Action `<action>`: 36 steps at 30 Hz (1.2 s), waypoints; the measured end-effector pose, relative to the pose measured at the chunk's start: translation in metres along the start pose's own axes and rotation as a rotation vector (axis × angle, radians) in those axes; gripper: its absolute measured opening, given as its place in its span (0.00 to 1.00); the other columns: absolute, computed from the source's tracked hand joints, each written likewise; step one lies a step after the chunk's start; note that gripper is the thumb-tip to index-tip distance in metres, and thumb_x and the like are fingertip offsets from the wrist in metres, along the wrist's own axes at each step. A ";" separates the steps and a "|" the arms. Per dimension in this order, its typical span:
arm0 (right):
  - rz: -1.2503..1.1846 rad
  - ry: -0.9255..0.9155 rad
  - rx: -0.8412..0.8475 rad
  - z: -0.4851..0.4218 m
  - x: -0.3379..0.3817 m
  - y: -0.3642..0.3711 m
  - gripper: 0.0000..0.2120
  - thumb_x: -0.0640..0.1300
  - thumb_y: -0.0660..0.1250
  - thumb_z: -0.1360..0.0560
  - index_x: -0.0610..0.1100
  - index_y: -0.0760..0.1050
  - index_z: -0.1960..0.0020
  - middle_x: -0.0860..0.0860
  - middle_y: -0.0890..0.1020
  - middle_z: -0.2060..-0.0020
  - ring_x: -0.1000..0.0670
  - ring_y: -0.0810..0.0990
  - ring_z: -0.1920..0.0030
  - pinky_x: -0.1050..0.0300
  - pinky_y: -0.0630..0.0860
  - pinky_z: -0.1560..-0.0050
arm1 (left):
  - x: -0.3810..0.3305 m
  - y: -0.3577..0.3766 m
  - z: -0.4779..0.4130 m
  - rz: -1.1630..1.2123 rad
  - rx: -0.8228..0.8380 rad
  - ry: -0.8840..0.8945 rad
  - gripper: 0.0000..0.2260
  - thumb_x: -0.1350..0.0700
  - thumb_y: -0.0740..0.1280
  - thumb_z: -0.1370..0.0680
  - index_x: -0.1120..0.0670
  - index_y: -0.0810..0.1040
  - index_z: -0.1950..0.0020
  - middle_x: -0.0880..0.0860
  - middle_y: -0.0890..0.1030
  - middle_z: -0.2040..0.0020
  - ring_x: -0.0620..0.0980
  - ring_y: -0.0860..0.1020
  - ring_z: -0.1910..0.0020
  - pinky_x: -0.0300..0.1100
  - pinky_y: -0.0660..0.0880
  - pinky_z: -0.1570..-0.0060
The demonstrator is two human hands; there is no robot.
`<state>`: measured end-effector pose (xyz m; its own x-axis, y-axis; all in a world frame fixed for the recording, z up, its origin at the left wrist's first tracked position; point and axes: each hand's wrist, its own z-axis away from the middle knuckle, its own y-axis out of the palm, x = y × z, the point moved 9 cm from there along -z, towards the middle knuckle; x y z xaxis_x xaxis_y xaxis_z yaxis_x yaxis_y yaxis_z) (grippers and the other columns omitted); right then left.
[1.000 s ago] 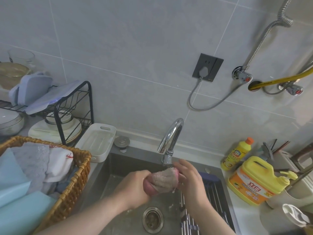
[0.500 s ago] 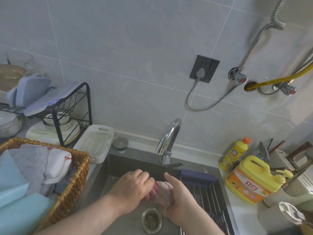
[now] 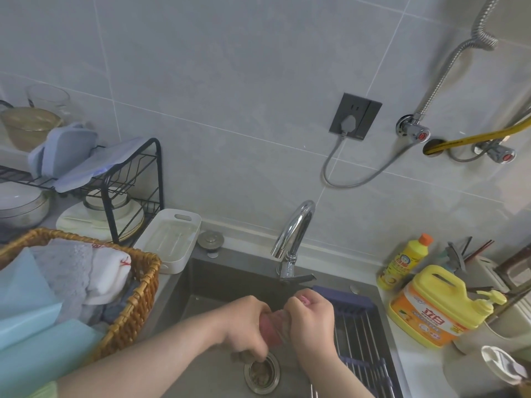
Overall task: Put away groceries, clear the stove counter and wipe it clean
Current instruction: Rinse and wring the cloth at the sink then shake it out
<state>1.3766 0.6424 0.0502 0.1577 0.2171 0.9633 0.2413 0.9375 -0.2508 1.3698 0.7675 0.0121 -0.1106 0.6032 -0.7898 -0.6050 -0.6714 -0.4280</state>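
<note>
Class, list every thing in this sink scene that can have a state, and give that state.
cloth: bunched, gripped by both hands.
left hand: grips the cloth.
right hand: grips the cloth.
tap: no stream visible.
wall socket: plug in it.
drain: unstoppered.
small yellow bottle: cap on.
wicker basket: full of towels.

Both arms are uncovered from wrist to elbow, the left hand (image 3: 244,326) and the right hand (image 3: 311,320) bare as well. A pale green fabric sleeve edge (image 3: 43,390) shows on the left arm at the lower left corner.
</note>
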 end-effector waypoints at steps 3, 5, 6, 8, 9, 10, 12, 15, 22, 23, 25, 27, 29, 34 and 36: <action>0.030 -0.106 0.031 0.000 0.013 0.001 0.12 0.37 0.60 0.42 0.47 0.64 0.81 0.51 0.65 0.81 0.52 0.62 0.75 0.60 0.61 0.74 | -0.004 0.005 0.007 0.183 0.112 0.024 0.11 0.68 0.68 0.38 0.57 0.75 0.60 0.56 0.72 0.72 0.48 0.70 0.79 0.36 0.68 0.76; 0.020 -0.155 0.044 0.000 0.018 0.002 0.09 0.38 0.59 0.43 0.47 0.65 0.80 0.51 0.66 0.80 0.53 0.62 0.74 0.60 0.62 0.73 | -0.008 0.011 0.012 0.302 0.179 0.060 0.09 0.72 0.66 0.36 0.61 0.73 0.61 0.56 0.70 0.73 0.47 0.67 0.79 0.32 0.63 0.77; 0.027 -0.190 0.054 0.000 0.021 0.002 0.09 0.38 0.59 0.43 0.47 0.65 0.79 0.53 0.66 0.80 0.54 0.62 0.74 0.61 0.62 0.74 | -0.010 0.016 0.014 0.382 0.221 0.069 0.08 0.74 0.64 0.36 0.65 0.71 0.61 0.54 0.69 0.74 0.46 0.65 0.80 0.30 0.62 0.77; 0.074 -0.266 0.086 0.000 0.024 0.005 0.08 0.38 0.60 0.42 0.48 0.67 0.78 0.55 0.66 0.80 0.56 0.63 0.74 0.61 0.63 0.74 | -0.012 0.026 0.018 0.545 0.310 0.079 0.06 0.76 0.61 0.36 0.70 0.67 0.62 0.51 0.66 0.76 0.45 0.62 0.79 0.31 0.59 0.76; 0.103 -0.292 0.102 0.000 0.023 0.006 0.09 0.38 0.61 0.42 0.49 0.68 0.77 0.55 0.67 0.80 0.56 0.63 0.75 0.60 0.63 0.73 | -0.011 0.030 0.020 0.591 0.343 0.078 0.05 0.76 0.61 0.36 0.69 0.67 0.64 0.51 0.66 0.76 0.45 0.63 0.79 0.32 0.59 0.76; 0.124 -0.306 0.119 0.001 0.020 0.008 0.09 0.38 0.61 0.41 0.49 0.69 0.77 0.55 0.68 0.81 0.56 0.64 0.75 0.60 0.64 0.73 | -0.009 0.033 0.020 0.600 0.362 0.071 0.07 0.76 0.61 0.35 0.66 0.68 0.67 0.51 0.67 0.76 0.45 0.64 0.79 0.33 0.61 0.75; 0.168 -0.296 0.137 0.000 0.011 0.008 0.12 0.36 0.63 0.38 0.51 0.70 0.76 0.56 0.70 0.80 0.56 0.66 0.75 0.60 0.65 0.73 | 0.001 0.035 0.016 0.507 0.319 0.025 0.12 0.74 0.64 0.34 0.57 0.72 0.67 0.51 0.71 0.76 0.46 0.69 0.78 0.37 0.67 0.74; 0.231 -0.217 0.177 -0.002 -0.001 0.007 0.11 0.38 0.64 0.34 0.51 0.74 0.71 0.56 0.75 0.76 0.57 0.72 0.72 0.65 0.68 0.70 | 0.016 0.019 0.003 0.177 0.038 -0.035 0.10 0.67 0.69 0.37 0.53 0.77 0.62 0.49 0.76 0.72 0.45 0.74 0.77 0.41 0.73 0.73; -0.415 0.502 0.286 0.000 -0.042 -0.001 0.19 0.56 0.60 0.21 0.44 0.79 0.43 0.41 0.86 0.54 0.40 0.85 0.54 0.45 0.81 0.55 | 0.002 -0.028 0.008 -0.469 -0.563 0.225 0.06 0.58 0.61 0.33 0.51 0.70 0.57 0.47 0.74 0.58 0.51 0.76 0.58 0.42 0.67 0.66; -0.432 0.623 0.329 0.006 -0.051 0.003 0.24 0.60 0.57 0.21 0.42 0.78 0.41 0.40 0.85 0.52 0.37 0.85 0.52 0.43 0.80 0.54 | -0.005 -0.029 0.010 -0.586 -0.588 0.278 0.09 0.61 0.62 0.35 0.51 0.71 0.57 0.47 0.74 0.58 0.52 0.76 0.59 0.42 0.65 0.68; -0.484 0.825 0.446 0.016 -0.064 0.014 0.34 0.66 0.52 0.23 0.38 0.77 0.38 0.38 0.83 0.47 0.36 0.83 0.50 0.43 0.79 0.57 | -0.019 -0.025 0.013 -0.802 -0.602 0.407 0.15 0.64 0.64 0.42 0.50 0.72 0.59 0.47 0.73 0.62 0.49 0.75 0.66 0.40 0.63 0.75; -0.569 0.952 0.532 0.022 -0.065 0.021 0.40 0.70 0.51 0.25 0.36 0.77 0.37 0.37 0.81 0.44 0.37 0.83 0.49 0.45 0.80 0.60 | -0.025 -0.022 0.017 -0.950 -0.611 0.478 0.14 0.64 0.61 0.43 0.50 0.72 0.61 0.47 0.72 0.65 0.48 0.73 0.69 0.38 0.63 0.80; -0.605 1.001 0.569 0.022 -0.062 0.024 0.41 0.70 0.54 0.26 0.35 0.75 0.35 0.36 0.80 0.42 0.37 0.81 0.46 0.43 0.79 0.53 | -0.027 -0.019 0.018 -1.032 -0.617 0.530 0.12 0.62 0.57 0.39 0.51 0.72 0.60 0.48 0.72 0.65 0.49 0.73 0.69 0.38 0.66 0.80; -0.521 0.942 0.342 0.011 -0.070 0.034 0.20 0.52 0.60 0.23 0.34 0.77 0.53 0.38 0.83 0.64 0.39 0.84 0.65 0.50 0.79 0.62 | -0.032 -0.003 0.011 -1.014 -0.546 0.581 0.10 0.59 0.62 0.38 0.50 0.72 0.59 0.47 0.72 0.63 0.48 0.74 0.67 0.38 0.68 0.76; -0.442 0.818 0.162 0.001 -0.072 0.030 0.08 0.43 0.62 0.27 0.40 0.73 0.62 0.42 0.78 0.72 0.43 0.80 0.70 0.53 0.77 0.65 | -0.025 -0.011 0.003 -0.764 -0.552 0.500 0.11 0.60 0.65 0.36 0.51 0.71 0.56 0.47 0.72 0.58 0.50 0.75 0.60 0.40 0.72 0.69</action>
<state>1.3716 0.6556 -0.0263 0.7216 -0.3676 0.5866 0.3135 0.9290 0.1967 1.3765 0.7611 0.0374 0.5594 0.7857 -0.2642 0.0783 -0.3674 -0.9268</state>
